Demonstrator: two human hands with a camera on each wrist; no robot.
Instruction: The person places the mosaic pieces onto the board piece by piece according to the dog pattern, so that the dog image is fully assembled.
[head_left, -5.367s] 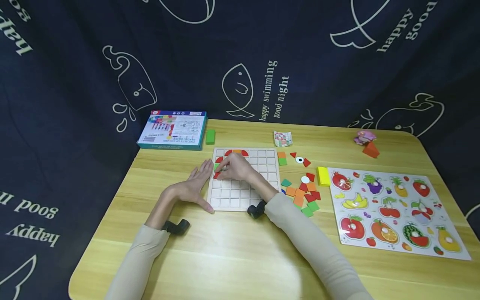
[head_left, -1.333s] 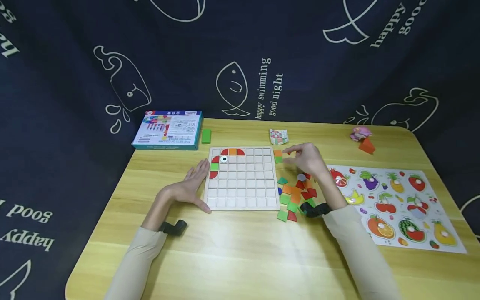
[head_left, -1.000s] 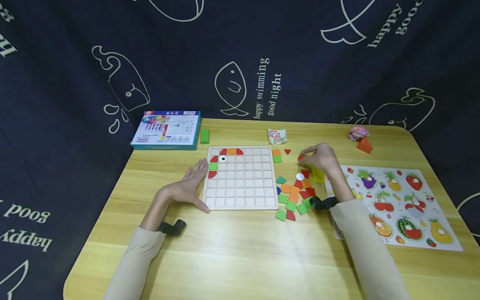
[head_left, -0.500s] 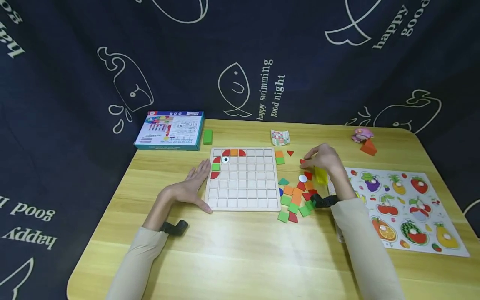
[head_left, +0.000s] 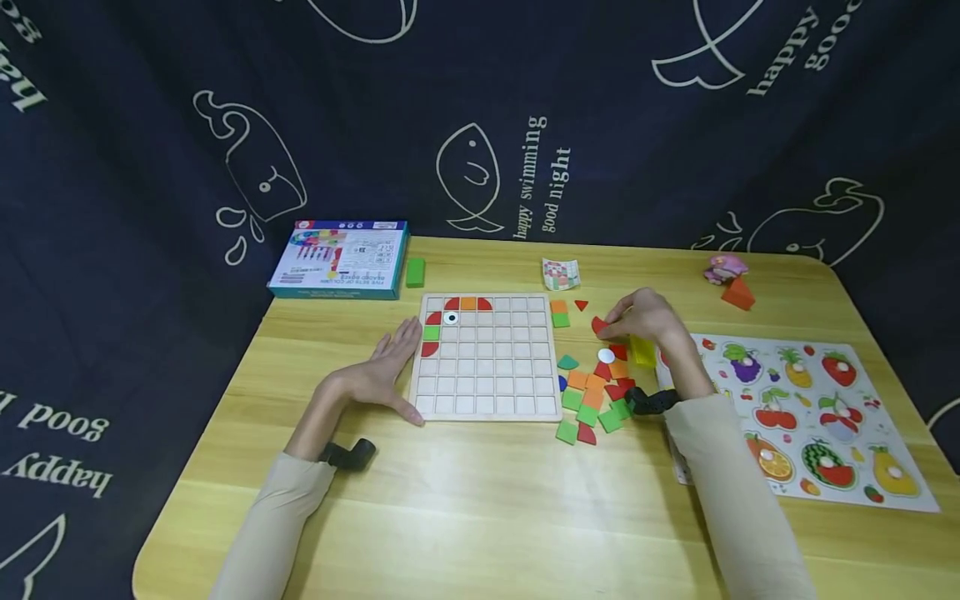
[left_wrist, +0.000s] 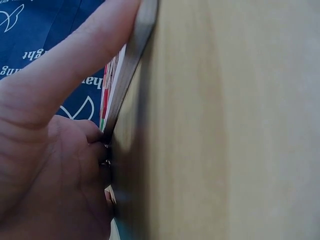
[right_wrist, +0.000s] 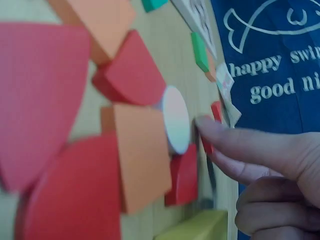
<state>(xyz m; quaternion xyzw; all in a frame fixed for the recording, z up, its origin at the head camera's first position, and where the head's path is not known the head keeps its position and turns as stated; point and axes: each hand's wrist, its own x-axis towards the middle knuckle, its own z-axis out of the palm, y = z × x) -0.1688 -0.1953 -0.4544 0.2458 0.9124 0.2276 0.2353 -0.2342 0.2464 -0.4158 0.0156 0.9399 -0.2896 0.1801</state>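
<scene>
A wooden grid board [head_left: 495, 383] lies mid-table. In its upper left cells sit red quarter-circles, an orange square [head_left: 468, 303], a green square [head_left: 431, 333] and a white round eye piece [head_left: 451, 318]. Spread along the board's left edge, my left hand [head_left: 378, 372] has thumb and fingertips right at the rim; the left wrist view shows its thumb [left_wrist: 75, 65] over the board edge [left_wrist: 131, 65]. To the right of the board, my right hand [head_left: 647, 319] pinches a red quarter-circle piece [head_left: 599, 326] between thumb and index finger, its other fingers curled in the right wrist view.
Loose red, orange and green pieces [head_left: 588, 414] lie beside the board, with a white disc [head_left: 606, 356]. A yellow block [head_left: 642, 351] adjoins the fruit puzzle [head_left: 802, 400]. A small pattern card [head_left: 561, 274], a green block [head_left: 416, 273] and a box [head_left: 339, 260] stand farther back.
My right hand has gone from the board to the loose pieces at right. The eye piece now sits on the board. The red quarter-circle has turned in my fingertips; my left hand stays put.
</scene>
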